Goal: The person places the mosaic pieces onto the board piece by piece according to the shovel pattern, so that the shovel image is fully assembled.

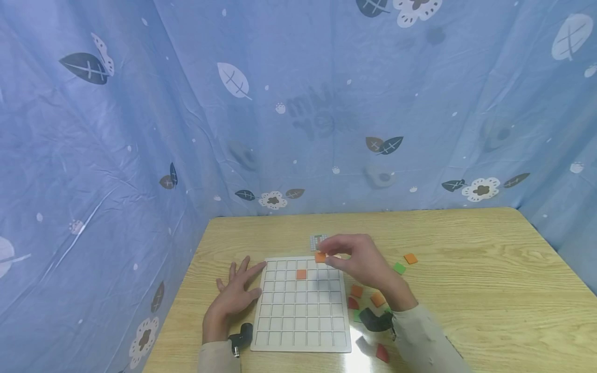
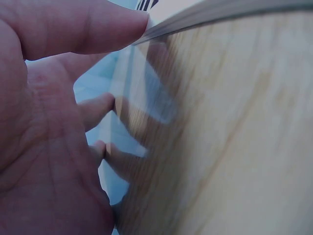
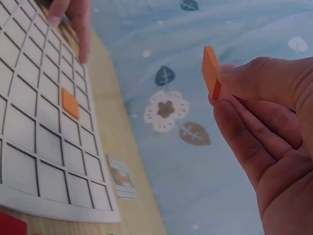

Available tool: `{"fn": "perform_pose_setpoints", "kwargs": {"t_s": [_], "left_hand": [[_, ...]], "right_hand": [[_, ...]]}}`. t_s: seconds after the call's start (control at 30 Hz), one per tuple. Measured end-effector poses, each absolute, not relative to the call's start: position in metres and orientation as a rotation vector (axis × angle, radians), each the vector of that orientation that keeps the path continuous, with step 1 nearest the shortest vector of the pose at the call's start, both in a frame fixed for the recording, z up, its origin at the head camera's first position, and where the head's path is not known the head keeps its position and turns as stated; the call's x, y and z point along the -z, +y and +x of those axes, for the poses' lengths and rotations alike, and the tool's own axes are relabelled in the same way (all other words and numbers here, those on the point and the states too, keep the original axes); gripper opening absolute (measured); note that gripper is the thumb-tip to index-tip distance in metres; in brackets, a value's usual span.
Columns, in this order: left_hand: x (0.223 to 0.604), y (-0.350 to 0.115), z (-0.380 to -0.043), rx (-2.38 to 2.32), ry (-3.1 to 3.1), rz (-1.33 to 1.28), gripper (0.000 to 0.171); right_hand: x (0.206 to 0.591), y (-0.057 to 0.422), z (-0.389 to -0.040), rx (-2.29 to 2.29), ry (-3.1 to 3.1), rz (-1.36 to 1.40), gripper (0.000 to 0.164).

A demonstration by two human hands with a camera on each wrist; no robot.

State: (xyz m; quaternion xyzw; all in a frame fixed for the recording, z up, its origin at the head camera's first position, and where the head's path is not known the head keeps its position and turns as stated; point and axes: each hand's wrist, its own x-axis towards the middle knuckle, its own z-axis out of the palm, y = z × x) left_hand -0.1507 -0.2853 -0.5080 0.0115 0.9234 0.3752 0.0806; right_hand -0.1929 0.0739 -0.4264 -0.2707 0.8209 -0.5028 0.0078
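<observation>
A white grid board [image 1: 282, 324] lies on the wooden table, with one orange square tile [image 1: 301, 274] set in a cell near its far side. My right hand [image 1: 358, 259] pinches a second orange square tile [image 3: 211, 73] between thumb and fingertips, held up above the board's far edge. Beside the board's left edge my left hand [image 1: 237, 293] is spread, its thumb and forefinger touching the rim. In the left wrist view the left thumb [image 2: 93, 27] lies against the board's side, fingers reaching down to the tabletop.
A small printed card [image 1: 318, 242] lies beyond the board. Right of it are loose orange tiles [image 1: 378, 299], green pieces [image 1: 399, 268] and red quarter-round pieces [image 1: 382, 353], some partly covered by the right wrist. Another orange tile [image 1: 411, 258] lies farther right. A blue patterned curtain [image 1: 326, 103] surrounds the table.
</observation>
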Motion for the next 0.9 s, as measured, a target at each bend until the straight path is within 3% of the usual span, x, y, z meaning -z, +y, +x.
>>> {"fn": "perform_pose_setpoints", "kwargs": {"t_s": [0.9], "left_hand": [[0.507, -0.284, -0.149, -1.11, 2.771, 0.033, 0.07]], "right_hand": [[0.479, 0.034, -0.188, 1.573, 2.463, -0.773, 0.025]]}}
